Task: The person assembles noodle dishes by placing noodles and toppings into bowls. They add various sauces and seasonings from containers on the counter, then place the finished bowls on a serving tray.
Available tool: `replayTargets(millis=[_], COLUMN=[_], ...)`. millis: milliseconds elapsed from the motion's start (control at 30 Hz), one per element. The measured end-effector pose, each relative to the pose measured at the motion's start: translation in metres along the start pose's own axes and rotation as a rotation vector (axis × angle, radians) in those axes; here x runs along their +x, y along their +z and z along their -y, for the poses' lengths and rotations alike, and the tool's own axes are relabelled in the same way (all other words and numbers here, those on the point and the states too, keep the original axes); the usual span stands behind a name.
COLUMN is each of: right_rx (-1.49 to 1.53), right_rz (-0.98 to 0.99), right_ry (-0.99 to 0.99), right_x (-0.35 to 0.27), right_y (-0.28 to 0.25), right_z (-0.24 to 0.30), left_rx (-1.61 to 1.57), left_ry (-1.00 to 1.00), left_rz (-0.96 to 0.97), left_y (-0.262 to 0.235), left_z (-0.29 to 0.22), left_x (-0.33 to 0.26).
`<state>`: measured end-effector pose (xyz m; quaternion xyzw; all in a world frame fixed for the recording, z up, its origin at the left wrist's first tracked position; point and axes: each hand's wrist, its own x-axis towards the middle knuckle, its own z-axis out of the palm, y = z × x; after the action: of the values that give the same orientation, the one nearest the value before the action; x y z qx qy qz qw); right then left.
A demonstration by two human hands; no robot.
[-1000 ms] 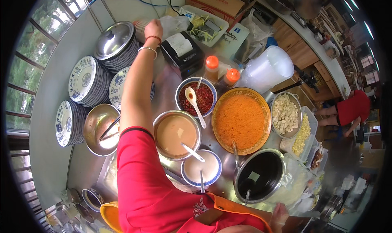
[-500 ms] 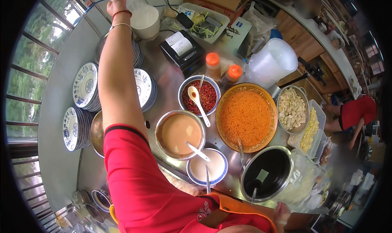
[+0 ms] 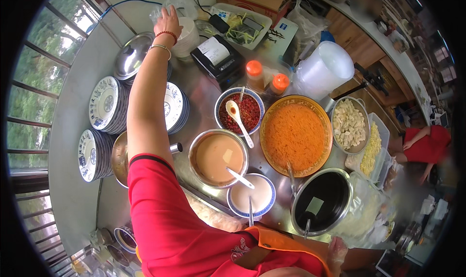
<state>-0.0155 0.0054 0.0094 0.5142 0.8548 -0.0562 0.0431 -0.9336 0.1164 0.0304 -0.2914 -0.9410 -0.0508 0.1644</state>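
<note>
My left arm, in a red sleeve, reaches to the far left of the counter. My left hand [image 3: 168,26], with a red bead bracelet and a bangle at the wrist, lies against a stack of white tubs [image 3: 186,40] with its fingers stretched apart. Beside the fingers is a crumpled clear plastic bag [image 3: 156,16]; I see no grip on it. Low at the right, my right hand [image 3: 336,251] shows only in part, seemingly in a clear glove, and its fingers are hidden.
Blue-patterned plates [image 3: 104,102] stand in stacks under and beside my arm, near a metal lid [image 3: 132,58]. To the right are bowls of tan sauce [image 3: 217,155], chopped chili [image 3: 245,113], orange sauce [image 3: 296,136] and dark liquid [image 3: 320,194]. A receipt printer [image 3: 218,58] stands behind them.
My left hand has moved right and a little nearer, from the plastic bag to the white tubs, and its closed fingers have spread. The metal lid has come into sight.
</note>
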Motion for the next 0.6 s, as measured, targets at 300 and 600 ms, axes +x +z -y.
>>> replayTargets(millis=[300, 600], right_rx=[-0.071, 0.147], right_rz=[-0.003, -0.008], right_ry=[0.018, 0.1], right_x=[-0.008, -0.028], right_y=[0.003, -0.003], right_z=[0.002, 0.014], left_rx=[0.037, -0.797], left_ry=[0.25, -0.317], left_rz=[0.259, 0.174], left_y=[0.017, 0.115], left_z=[-0.065, -0.08], left_x=[-0.076, -0.101])
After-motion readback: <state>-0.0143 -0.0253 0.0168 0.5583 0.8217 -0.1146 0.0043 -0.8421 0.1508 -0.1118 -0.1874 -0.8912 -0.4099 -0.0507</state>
